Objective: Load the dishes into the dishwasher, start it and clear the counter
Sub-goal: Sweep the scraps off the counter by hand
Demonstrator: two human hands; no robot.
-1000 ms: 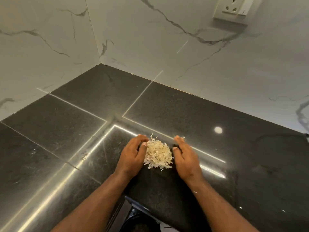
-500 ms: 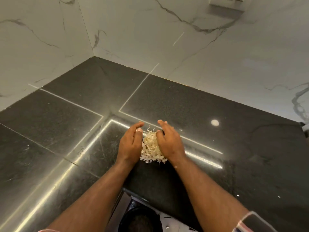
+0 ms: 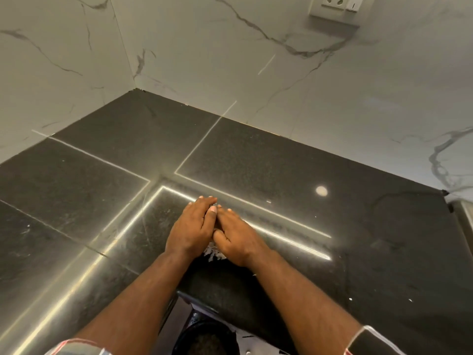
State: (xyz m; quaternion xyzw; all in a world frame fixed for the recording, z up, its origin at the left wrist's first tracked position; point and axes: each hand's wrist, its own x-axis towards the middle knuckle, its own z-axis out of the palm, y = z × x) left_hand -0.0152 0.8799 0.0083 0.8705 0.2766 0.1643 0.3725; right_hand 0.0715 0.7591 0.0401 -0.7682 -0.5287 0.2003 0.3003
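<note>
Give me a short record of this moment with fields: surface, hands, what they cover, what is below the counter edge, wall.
surface: dark counter, glossy, in a corner
left hand: fingers straight, cupped over the scraps
right hand: fingers straight, touching the left hand, cupped over the scraps
scraps: pale pile, mostly hidden; a bit shows between the wrists
below edge: dark round bin, partly seen
wall: white marble, socket at top right

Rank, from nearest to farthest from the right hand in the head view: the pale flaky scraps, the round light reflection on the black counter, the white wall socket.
1. Pale flaky scraps: touching the right hand, between both hands.
2. Round light reflection: on the counter, farther right.
3. White wall socket: high on the marble wall.
</note>
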